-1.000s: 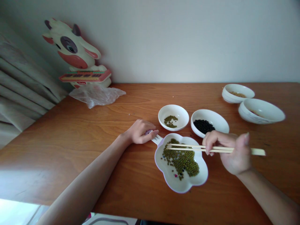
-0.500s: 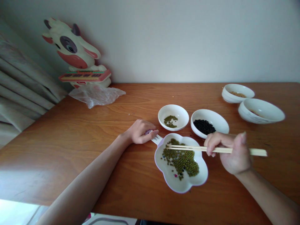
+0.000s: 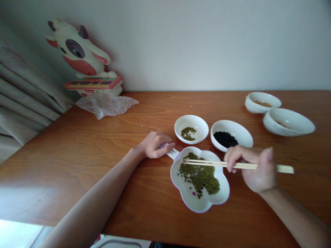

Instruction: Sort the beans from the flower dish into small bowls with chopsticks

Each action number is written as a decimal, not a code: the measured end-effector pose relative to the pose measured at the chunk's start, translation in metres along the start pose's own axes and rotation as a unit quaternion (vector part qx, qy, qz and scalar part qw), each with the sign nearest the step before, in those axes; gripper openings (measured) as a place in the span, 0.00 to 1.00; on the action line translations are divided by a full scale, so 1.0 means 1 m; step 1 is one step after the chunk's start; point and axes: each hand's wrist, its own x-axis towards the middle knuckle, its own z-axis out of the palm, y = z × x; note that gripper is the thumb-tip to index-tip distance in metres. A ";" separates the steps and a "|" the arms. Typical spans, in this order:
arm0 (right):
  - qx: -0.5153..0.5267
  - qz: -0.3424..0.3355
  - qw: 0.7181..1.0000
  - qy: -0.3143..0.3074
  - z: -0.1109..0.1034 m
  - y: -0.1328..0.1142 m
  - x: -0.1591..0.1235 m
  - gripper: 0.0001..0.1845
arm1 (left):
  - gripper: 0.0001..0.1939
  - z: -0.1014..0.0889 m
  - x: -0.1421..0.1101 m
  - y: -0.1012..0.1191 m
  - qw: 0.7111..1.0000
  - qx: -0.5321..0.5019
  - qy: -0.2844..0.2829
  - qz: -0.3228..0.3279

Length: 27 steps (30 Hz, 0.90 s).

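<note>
My left hand [image 3: 158, 145] is closed round the handle of a flower-shaped white dish [image 3: 200, 205] with a lilac rim. Green mung beans [image 3: 203, 177] lie spread in the dish, with a few dark beans among them. Between the fingers of my right hand [image 3: 254, 167] is a pair of chopsticks [image 3: 214, 163]; their tips are down at the beans on the dish's upper left. Just behind the dish stands a white bowl [image 3: 201, 132] with a small heap of mung beans [image 3: 188, 133]. Beside it, another white bowl [image 3: 244, 136] contains black beans [image 3: 225, 139], close to my right hand.
Two more white bowls stand at the back right: one [image 3: 252, 106] with yellowish grains, the other [image 3: 287, 127] with a little brownish content. A cow-shaped toy keyboard [image 3: 93, 84] leans by the wall, a clear plastic bag [image 3: 107, 106] in front of it. A curtain [image 3: 28, 93] hangs at left.
Almost nothing differs. My right hand and the chopsticks have shifted very slightly; the chopstick tips stay at the same patch of mung beans. My left hand keeps its hold on the handle.
</note>
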 end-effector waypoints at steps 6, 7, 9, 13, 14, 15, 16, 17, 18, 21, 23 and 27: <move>0.004 -0.016 1.000 0.006 -0.001 0.004 -0.002 0.42 | 0.21 0.000 0.000 0.000 1.000 -0.001 0.003 0.003; 0.005 -0.020 1.000 0.010 -0.001 0.004 -0.002 0.42 | 0.21 0.000 0.000 0.000 1.000 -0.002 0.003 0.004; 0.006 -0.031 0.999 0.016 -0.001 0.006 -0.003 0.41 | 0.21 0.000 0.000 -0.001 1.000 -0.003 0.004 0.008; 0.011 -0.056 0.998 0.023 -0.001 0.007 -0.004 0.41 | 0.21 0.001 0.000 -0.001 1.000 -0.002 0.005 0.009; 0.012 -0.062 0.998 0.023 -0.002 0.007 -0.004 0.41 | 0.21 0.001 0.000 -0.001 1.000 -0.002 0.004 0.008; 0.012 -0.068 0.997 0.023 -0.002 0.007 -0.004 0.41 | 0.21 0.001 0.000 -0.001 1.000 -0.001 0.005 0.007; 0.011 -0.074 0.997 0.022 -0.003 0.007 -0.004 0.41 | 0.21 0.001 -0.001 -0.001 1.000 -0.001 0.004 0.006; 0.011 -0.079 0.997 0.022 -0.004 0.007 -0.004 0.41 | 0.21 0.000 -0.001 -0.001 1.000 0.000 0.005 0.005; 0.011 -0.085 0.996 0.022 -0.004 0.006 -0.004 0.41 | 0.21 0.000 -0.001 -0.001 1.000 0.000 0.005 0.005; 0.009 -0.096 0.995 0.020 -0.007 0.005 -0.003 0.41 | 0.21 0.000 -0.001 0.000 1.000 -0.001 0.004 0.006; 0.004 -0.097 0.995 0.013 -0.009 0.003 -0.002 0.42 | 0.21 0.000 -0.001 -0.001 1.000 -0.002 0.005 0.007; -0.012 -0.070 0.997 -0.010 -0.013 -0.002 0.001 0.43 | 0.21 0.001 0.000 -0.002 1.000 0.000 0.004 0.010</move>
